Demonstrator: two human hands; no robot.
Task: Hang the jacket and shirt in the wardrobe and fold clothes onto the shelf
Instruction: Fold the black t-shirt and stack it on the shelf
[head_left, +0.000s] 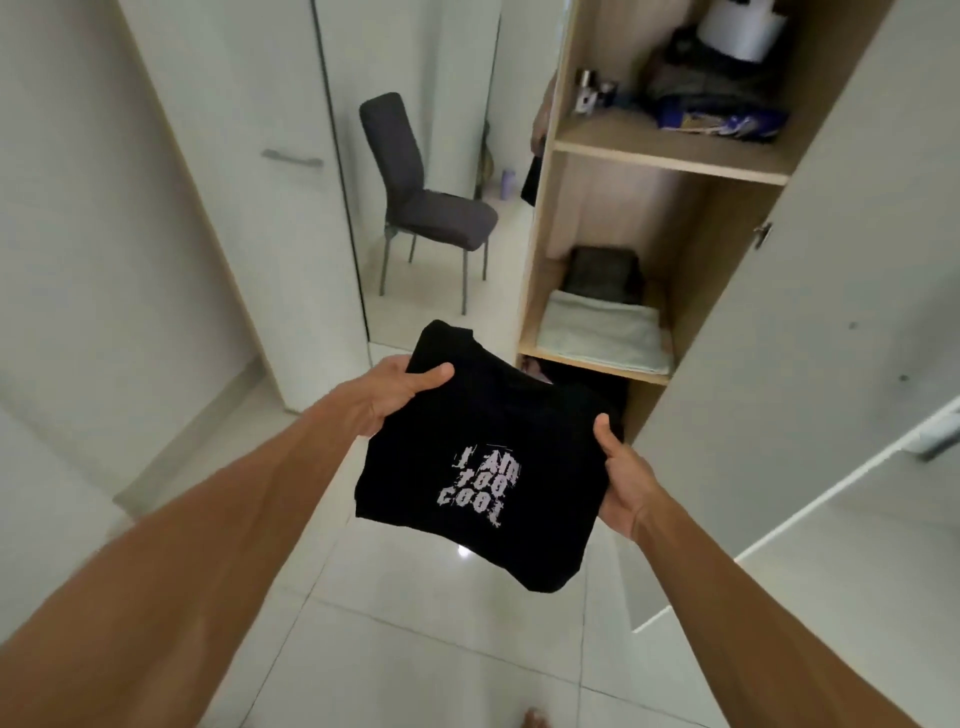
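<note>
Holding a folded black T-shirt (483, 457) between them: left hand (395, 395) grips its left edge, right hand (621, 483) its right. Item held above the tiled floor (415, 649), before the open wardrobe (727, 249); folded clothes (602, 332) lie on the shelf (597, 370).

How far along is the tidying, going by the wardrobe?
Looks done: a pale folded cloth and a dark folded garment lie on the middle shelf. In hand: the left hand and right hand hold a folded black T-shirt. Left: placing it on a shelf; no hung jacket or shirt shows here.
</note>
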